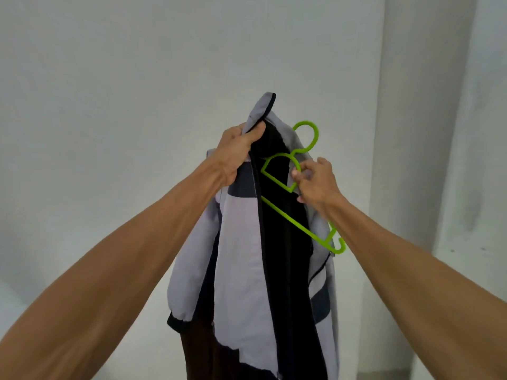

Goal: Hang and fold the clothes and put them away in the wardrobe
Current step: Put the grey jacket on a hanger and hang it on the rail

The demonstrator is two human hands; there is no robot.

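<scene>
A grey jacket [238,259] with black lining and dark panels hangs in the air in front of me, its front open. My left hand [237,154] grips it by the collar, which sticks up above my fist. A bright green plastic hanger [290,215] lies tilted across the open front, hook pointing up and to the right. My right hand [315,179] pinches the hanger near its neck, against the jacket's right shoulder. One end of the hanger pokes out at the right below my wrist.
A plain pale wall [109,105] fills the background. A vertical corner or column [411,133] runs down the right side. A brown garment or surface [197,352] shows behind the jacket's lower edge.
</scene>
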